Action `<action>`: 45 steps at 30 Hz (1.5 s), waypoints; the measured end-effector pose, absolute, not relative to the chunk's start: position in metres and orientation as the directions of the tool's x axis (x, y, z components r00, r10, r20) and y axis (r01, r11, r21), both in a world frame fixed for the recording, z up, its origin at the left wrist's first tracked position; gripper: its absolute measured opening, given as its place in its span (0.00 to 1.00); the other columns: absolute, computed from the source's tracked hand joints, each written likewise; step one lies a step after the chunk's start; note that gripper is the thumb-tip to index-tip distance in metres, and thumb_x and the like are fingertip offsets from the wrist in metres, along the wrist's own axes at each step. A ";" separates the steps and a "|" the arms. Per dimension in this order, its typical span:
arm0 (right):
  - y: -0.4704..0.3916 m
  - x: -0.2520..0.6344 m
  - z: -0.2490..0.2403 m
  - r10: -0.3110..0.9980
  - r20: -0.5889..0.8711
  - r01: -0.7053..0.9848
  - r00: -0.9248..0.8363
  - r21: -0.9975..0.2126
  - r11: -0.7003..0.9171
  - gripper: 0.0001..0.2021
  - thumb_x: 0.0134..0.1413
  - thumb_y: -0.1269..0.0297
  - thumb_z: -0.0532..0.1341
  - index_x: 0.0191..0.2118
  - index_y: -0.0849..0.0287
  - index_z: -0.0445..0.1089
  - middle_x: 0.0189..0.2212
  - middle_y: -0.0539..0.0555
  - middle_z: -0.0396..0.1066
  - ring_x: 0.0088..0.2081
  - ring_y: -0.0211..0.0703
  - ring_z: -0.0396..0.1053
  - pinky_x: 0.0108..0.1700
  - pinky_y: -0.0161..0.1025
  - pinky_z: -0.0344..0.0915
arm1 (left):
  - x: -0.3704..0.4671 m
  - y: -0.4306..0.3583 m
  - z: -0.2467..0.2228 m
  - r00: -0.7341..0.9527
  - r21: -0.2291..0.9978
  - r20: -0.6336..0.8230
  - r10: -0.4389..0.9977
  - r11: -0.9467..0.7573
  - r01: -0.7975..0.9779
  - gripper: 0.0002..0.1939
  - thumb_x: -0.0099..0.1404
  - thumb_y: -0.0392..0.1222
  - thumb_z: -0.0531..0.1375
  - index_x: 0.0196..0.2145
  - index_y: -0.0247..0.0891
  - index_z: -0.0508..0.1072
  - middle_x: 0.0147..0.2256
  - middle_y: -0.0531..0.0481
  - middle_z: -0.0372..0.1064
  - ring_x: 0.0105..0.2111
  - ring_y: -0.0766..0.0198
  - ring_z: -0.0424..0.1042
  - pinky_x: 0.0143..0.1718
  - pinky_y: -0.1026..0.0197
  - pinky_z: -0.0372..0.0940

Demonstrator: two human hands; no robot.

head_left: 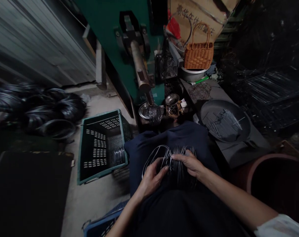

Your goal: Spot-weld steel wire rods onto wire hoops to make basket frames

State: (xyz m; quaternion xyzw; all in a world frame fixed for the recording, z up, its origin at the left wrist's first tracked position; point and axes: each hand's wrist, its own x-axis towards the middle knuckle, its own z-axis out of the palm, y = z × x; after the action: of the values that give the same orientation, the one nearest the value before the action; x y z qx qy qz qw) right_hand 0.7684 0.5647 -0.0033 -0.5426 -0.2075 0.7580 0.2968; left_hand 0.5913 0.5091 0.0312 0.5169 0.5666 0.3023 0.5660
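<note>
Over my lap, covered by dark blue cloth [144, 144], both hands are on a bundle of thin metal wire rings [177, 166]. A few looser rings [150, 156] fan out to the left, and my left hand [153, 174] is closed around them, thumb pressed near their edge. My right hand [189, 163] grips the denser part of the bundle, its thumb and index finger reaching toward the left hand's rings. The lower part of the bundle fades into shadow against the cloth.
Ahead stands a green machine [129, 72] with a metal shaft. To the left are a green plastic crate [124, 148] and coils of dark wire [58, 108]. At right, a pan [206, 112] holds metal rods, near a wicker basket [199, 56] and a reddish tub [253, 171].
</note>
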 end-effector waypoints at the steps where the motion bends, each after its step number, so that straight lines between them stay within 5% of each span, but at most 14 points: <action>1: 0.564 0.768 -0.004 0.673 -0.702 -0.228 -0.232 -0.633 -0.740 0.20 0.32 0.65 0.74 0.34 0.61 0.69 0.28 0.53 0.76 0.32 0.50 0.75 0.35 0.44 0.71 | 0.593 0.509 0.031 0.157 0.914 -0.322 0.934 0.263 0.309 0.18 0.66 0.49 0.53 0.48 0.36 0.68 0.43 0.44 0.73 0.42 0.59 0.71 0.45 0.59 0.64; 5: 0.564 0.766 -0.004 0.658 -0.733 -0.220 -0.174 -0.623 -0.751 0.22 0.30 0.66 0.74 0.35 0.60 0.66 0.26 0.51 0.75 0.31 0.49 0.74 0.34 0.43 0.71 | 0.600 0.507 0.024 0.090 0.807 -0.300 0.950 0.202 0.555 0.16 0.68 0.47 0.49 0.46 0.38 0.69 0.33 0.45 0.73 0.33 0.59 0.73 0.38 0.60 0.64; 10: 0.565 0.767 0.004 0.618 -0.774 -0.218 -0.138 -0.585 -0.781 0.24 0.27 0.66 0.74 0.35 0.59 0.65 0.26 0.51 0.75 0.32 0.49 0.74 0.34 0.43 0.71 | 0.579 0.513 0.011 -0.084 0.750 -0.202 0.976 0.209 0.628 0.16 0.67 0.46 0.50 0.46 0.39 0.70 0.36 0.45 0.74 0.36 0.57 0.73 0.40 0.59 0.63; 15: 0.560 0.776 0.005 0.624 -0.772 -0.236 -0.120 -0.588 -0.774 0.24 0.27 0.65 0.74 0.35 0.58 0.66 0.29 0.50 0.75 0.34 0.48 0.74 0.37 0.41 0.70 | 0.546 0.522 0.005 -0.218 0.866 -0.212 0.953 0.287 0.411 0.18 0.64 0.49 0.54 0.47 0.37 0.69 0.44 0.44 0.73 0.43 0.56 0.71 0.46 0.58 0.63; 19: 0.557 0.781 0.008 0.612 -0.779 -0.263 -0.138 -0.567 -0.781 0.24 0.26 0.66 0.75 0.35 0.58 0.67 0.30 0.51 0.76 0.35 0.47 0.74 0.39 0.42 0.69 | 0.546 0.516 0.000 -0.167 0.854 -0.503 0.848 0.517 0.056 0.25 0.60 0.55 0.57 0.47 0.34 0.70 0.34 0.46 0.75 0.31 0.59 0.73 0.32 0.59 0.66; 23: 0.558 0.785 0.016 0.647 -0.721 -0.277 -0.246 -0.588 -0.760 0.23 0.26 0.66 0.75 0.35 0.59 0.70 0.29 0.50 0.76 0.34 0.49 0.74 0.39 0.44 0.70 | 0.561 0.513 0.001 -0.227 0.787 -0.468 0.854 0.520 0.332 0.24 0.64 0.54 0.53 0.48 0.35 0.70 0.33 0.44 0.75 0.32 0.57 0.74 0.32 0.60 0.65; 28: 0.557 0.790 0.016 0.670 -0.691 -0.295 -0.270 -0.603 -0.741 0.22 0.27 0.65 0.74 0.35 0.59 0.71 0.29 0.51 0.76 0.33 0.49 0.75 0.39 0.45 0.70 | 0.569 0.527 0.011 -0.253 0.422 -0.340 0.906 0.387 0.820 0.19 0.69 0.47 0.47 0.50 0.41 0.71 0.36 0.42 0.76 0.37 0.55 0.75 0.37 0.59 0.63; 32: 0.556 0.791 0.013 0.667 -0.702 -0.300 -0.250 -0.599 -0.743 0.22 0.26 0.65 0.75 0.35 0.59 0.72 0.29 0.51 0.76 0.33 0.50 0.75 0.40 0.46 0.70 | 0.566 0.540 0.015 -0.242 0.126 -0.345 0.907 0.300 0.946 0.20 0.68 0.47 0.45 0.49 0.43 0.70 0.33 0.41 0.76 0.34 0.52 0.75 0.33 0.57 0.62; 35: 0.555 0.793 0.014 0.685 -0.684 -0.305 -0.252 -0.615 -0.727 0.22 0.27 0.64 0.75 0.35 0.60 0.72 0.30 0.52 0.77 0.34 0.50 0.75 0.41 0.46 0.70 | 0.553 0.547 0.007 -0.242 0.024 -0.391 0.888 0.272 0.962 0.18 0.67 0.45 0.46 0.44 0.41 0.73 0.33 0.39 0.75 0.33 0.50 0.75 0.33 0.56 0.63; 38: 0.553 0.797 0.014 0.698 -0.681 -0.334 -0.221 -0.620 -0.710 0.22 0.27 0.65 0.75 0.36 0.59 0.73 0.30 0.51 0.77 0.34 0.49 0.75 0.42 0.45 0.69 | 0.530 0.548 0.001 -0.294 0.100 -0.363 0.884 0.350 0.931 0.16 0.66 0.45 0.49 0.41 0.41 0.74 0.33 0.41 0.75 0.33 0.53 0.74 0.33 0.58 0.63; 41: 0.551 0.799 0.011 0.681 -0.705 -0.357 -0.200 -0.594 -0.721 0.22 0.28 0.67 0.75 0.36 0.60 0.73 0.30 0.51 0.77 0.34 0.48 0.74 0.40 0.43 0.70 | 0.518 0.542 0.017 -0.361 0.364 -0.216 0.907 0.418 0.833 0.14 0.65 0.48 0.50 0.37 0.39 0.72 0.29 0.45 0.73 0.29 0.59 0.72 0.30 0.63 0.62; 45: 0.554 0.794 0.004 0.657 -0.737 -0.359 -0.160 -0.576 -0.734 0.22 0.29 0.67 0.75 0.36 0.60 0.72 0.30 0.51 0.77 0.33 0.48 0.74 0.39 0.43 0.71 | 0.550 0.524 0.061 -0.243 0.699 -0.073 0.967 0.224 0.679 0.15 0.64 0.50 0.51 0.31 0.38 0.69 0.21 0.54 0.65 0.22 0.67 0.64 0.25 0.67 0.59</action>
State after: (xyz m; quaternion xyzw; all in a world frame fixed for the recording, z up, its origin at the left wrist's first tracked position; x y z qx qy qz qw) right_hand 0.7945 0.5542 0.0039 -0.5524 -0.1345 0.7496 0.3389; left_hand 0.5499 0.5238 0.0606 0.5577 0.7380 0.2776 0.2594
